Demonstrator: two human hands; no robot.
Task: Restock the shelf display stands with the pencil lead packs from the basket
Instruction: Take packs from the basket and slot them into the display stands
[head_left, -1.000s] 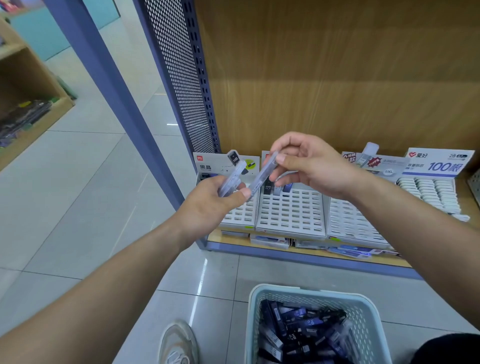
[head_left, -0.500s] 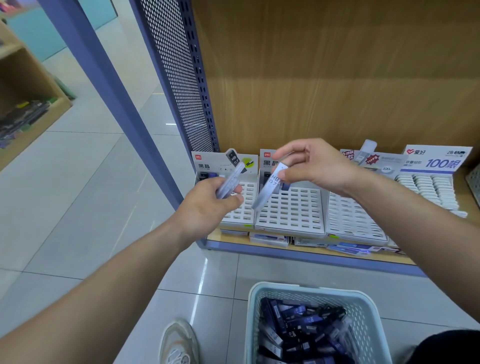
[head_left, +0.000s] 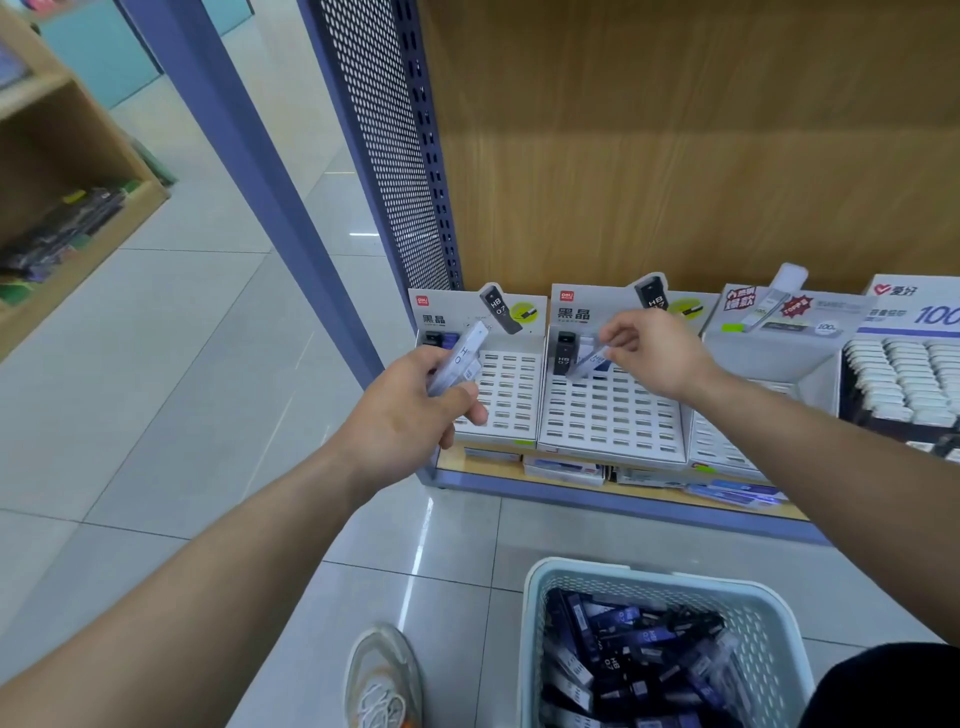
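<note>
Where the right hand (head_left: 660, 358) pinches, its pack (head_left: 588, 361) blurs.

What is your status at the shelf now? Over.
Left hand grips one lead pack. Right hand pinches second pack at top rows of second display stand. Basket holds many packs. No obstruction at slots.

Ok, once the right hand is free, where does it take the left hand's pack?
Likely by its free upper end, pinched from the right: the pack tilts up-right out of the left hand, which covers its lower half.
</note>
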